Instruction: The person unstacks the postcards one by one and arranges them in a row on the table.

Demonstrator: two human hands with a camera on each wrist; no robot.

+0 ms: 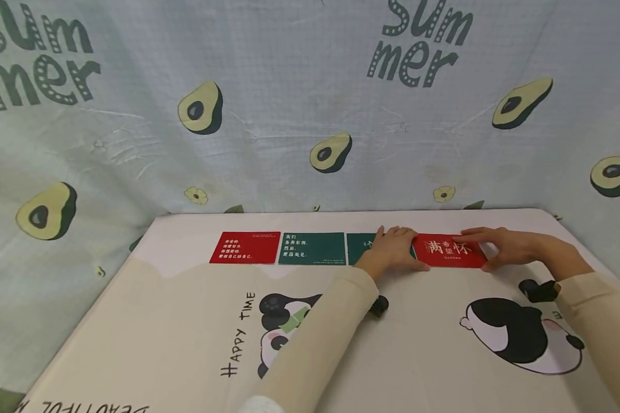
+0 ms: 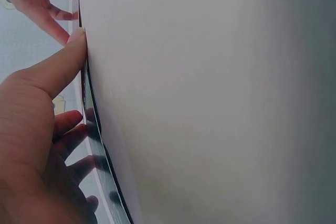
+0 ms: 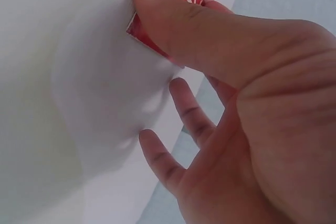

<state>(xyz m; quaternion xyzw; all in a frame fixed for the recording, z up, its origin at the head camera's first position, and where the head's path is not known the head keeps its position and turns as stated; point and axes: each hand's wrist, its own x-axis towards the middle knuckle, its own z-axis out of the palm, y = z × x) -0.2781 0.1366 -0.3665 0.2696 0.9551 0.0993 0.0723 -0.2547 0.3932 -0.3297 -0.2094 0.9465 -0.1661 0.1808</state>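
Observation:
A red card (image 1: 446,250) with white Chinese characters lies at the right end of a row on the table. My right hand (image 1: 511,250) grips its right end, the thumb at the near corner and a finger along the far edge. That same red card (image 3: 149,40) shows its corner under the thumb in the right wrist view. My left hand (image 1: 392,248) rests across a green card (image 1: 355,246), hiding much of it, with the thumb reaching the red card's near left corner. Its fingers are spread over the green card in the left wrist view.
Left of the hands, another green card (image 1: 312,249) and another red card (image 1: 245,248) continue the row. The tablecloth (image 1: 186,321) carries panda drawings and lettering. Behind the table's far edge hangs a pale curtain (image 1: 268,74) printed with avocados.

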